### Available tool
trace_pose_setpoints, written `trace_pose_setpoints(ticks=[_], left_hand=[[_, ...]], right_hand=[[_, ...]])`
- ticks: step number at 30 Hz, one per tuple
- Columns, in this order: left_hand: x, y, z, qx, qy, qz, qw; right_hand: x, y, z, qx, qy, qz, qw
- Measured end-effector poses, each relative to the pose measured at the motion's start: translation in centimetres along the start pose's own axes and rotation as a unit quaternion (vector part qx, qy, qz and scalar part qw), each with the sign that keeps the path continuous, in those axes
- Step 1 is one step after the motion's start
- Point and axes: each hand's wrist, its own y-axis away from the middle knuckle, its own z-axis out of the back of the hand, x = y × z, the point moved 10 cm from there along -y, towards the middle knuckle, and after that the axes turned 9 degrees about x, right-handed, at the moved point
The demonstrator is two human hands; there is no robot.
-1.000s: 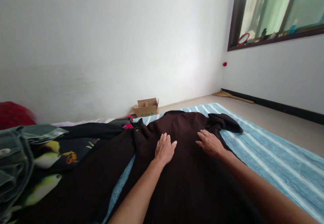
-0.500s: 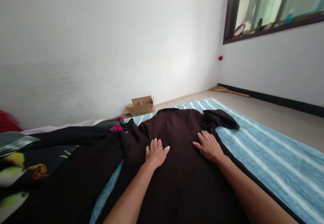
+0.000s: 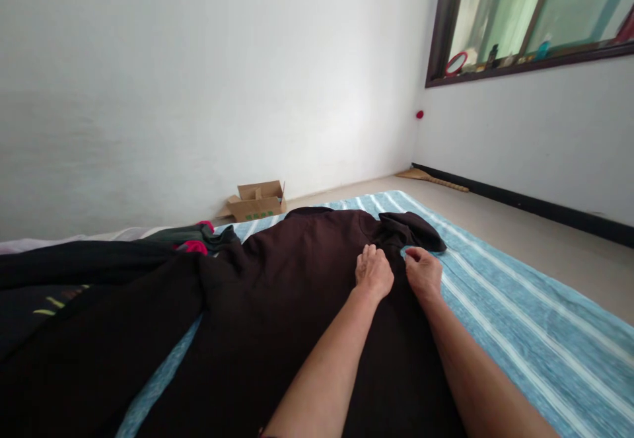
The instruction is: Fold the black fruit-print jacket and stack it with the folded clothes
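Observation:
A dark brown-black garment (image 3: 307, 273) lies spread over a blue striped sheet (image 3: 515, 299), one sleeve reaching toward the lower left. Its other sleeve (image 3: 413, 228) is bunched at the far right. My left hand (image 3: 374, 271) rests on the garment near that shoulder, its fingers curled in and pressed to the cloth. Just right of it, my right hand (image 3: 424, 271) is closed in a pinch at the garment's right edge, below the bunched sleeve. The fingertips of both hands are partly hidden.
Other clothes (image 3: 99, 259), dark with pink bits, are piled on the left. Beyond the sheet are an open cardboard box (image 3: 257, 205) by the wall and a broom (image 3: 430, 179) on the floor. A window (image 3: 525, 22) is at upper right.
My left hand has moved right across the garment and its spread fingers have curled. My right hand has shifted to the garment's edge and closed. The view has turned slightly right.

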Motion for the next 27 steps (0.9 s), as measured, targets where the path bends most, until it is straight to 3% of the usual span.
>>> trace_pose_setpoints(ticks=[3,7,21,27], left_hand=[[-0.3,-0.6,-1.2,-0.002,0.012,0.010,1.000],[0.2,-0.7,-2.2,-0.013,0.010,0.019,1.000],[0.1,-0.6,-2.5,-0.037,-0.004,0.011,0.999],[0.2,-0.5,-2.4,-0.039,0.018,0.008,0.999]], right_hand=[[-1.7,-0.6,0.0,0.012,-0.008,-0.041,0.999],[-2.1,-0.8,-0.3,0.038,0.010,-0.056,0.998],[1.5,0.1,-1.9,0.127,0.192,-0.018,0.973],[2.5,-1.0,-2.8,0.178,0.252,-0.018,0.951]])
